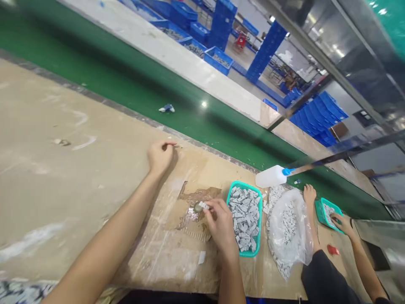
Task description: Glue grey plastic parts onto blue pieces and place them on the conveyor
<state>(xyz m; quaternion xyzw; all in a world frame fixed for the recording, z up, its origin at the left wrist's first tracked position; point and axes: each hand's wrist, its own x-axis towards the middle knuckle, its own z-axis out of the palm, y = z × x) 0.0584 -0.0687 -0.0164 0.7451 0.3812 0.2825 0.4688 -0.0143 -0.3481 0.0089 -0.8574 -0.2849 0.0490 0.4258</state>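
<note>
My right hand (220, 223) pinches a small white plastic piece (203, 205) between thumb and fingertips. Directly beneath that piece is a small round, dull disc (198, 207) on a wet-looking, worn patch of the cardboard-covered bench. At the far edge of the bench, beside the green conveyor belt (126, 103), my left hand (160, 157) has its fingers curled and pinched together; whatever may be in them is hidden. A teal basket (232, 190) full of small grey-white plastic pieces (244, 217) stands just right of my right hand.
A blue-and-white part (166, 108) lies on the belt. Right of the basket are a white squeeze bottle (271, 176) and a clear plastic bag (302, 228) of pieces. Further right, a co-worker's hand (343, 223) reaches into another teal basket (322, 211). A metal frame (348, 152) crosses above.
</note>
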